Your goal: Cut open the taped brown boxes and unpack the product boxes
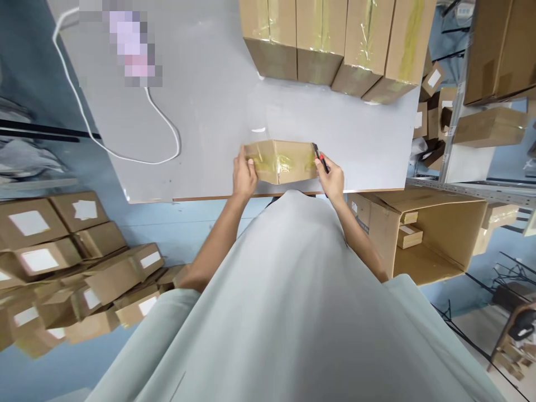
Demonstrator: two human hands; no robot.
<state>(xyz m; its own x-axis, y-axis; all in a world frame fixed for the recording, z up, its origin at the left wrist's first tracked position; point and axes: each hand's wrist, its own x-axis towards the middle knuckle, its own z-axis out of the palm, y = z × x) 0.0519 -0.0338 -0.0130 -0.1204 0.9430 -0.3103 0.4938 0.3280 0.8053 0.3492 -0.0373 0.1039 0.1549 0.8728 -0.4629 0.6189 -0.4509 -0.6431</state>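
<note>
A small cardboard box [295, 162], sealed with shiny yellowish tape, is at the near edge of the white table [209, 128]. My left hand [244, 176] grips the box's left end, with the thumb on its near side. At the other end, my right hand [333, 180] is closed around a slim black tool with a red part, which looks like a box cutter [321, 158]. Its dark tip touches or nearly touches the box's right edge. Whether my right fingers also press on the box, I cannot tell.
Several taped cartons [322, 33] stand in a row at the table's far right. A white cable [178, 139] loops across the left side, by a blurred-out object. Below right is a big open carton [435, 245] with small boxes inside. Labelled boxes [100, 279] are piled at lower left.
</note>
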